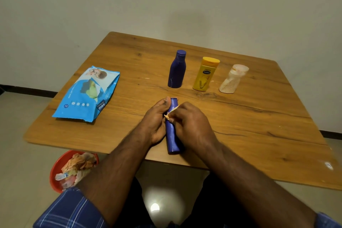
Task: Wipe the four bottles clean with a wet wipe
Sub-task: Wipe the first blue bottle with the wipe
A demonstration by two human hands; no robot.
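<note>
A blue bottle [172,135] lies tilted between my hands near the table's front edge, its cap end pointing away from me. My left hand [157,122] grips its left side. My right hand [190,124] presses a crumpled, stained wet wipe [171,113] against the bottle's upper part. Three more bottles stand upright in a row further back: a dark blue one [176,70], a yellow one [204,75] and a whitish, dirt-smeared one [232,79].
A blue wet wipe pack [87,94] lies on the left of the wooden table [259,116]. On the floor at the front left stands a red bin [59,164] filled with used wipes. A wall is close behind the table.
</note>
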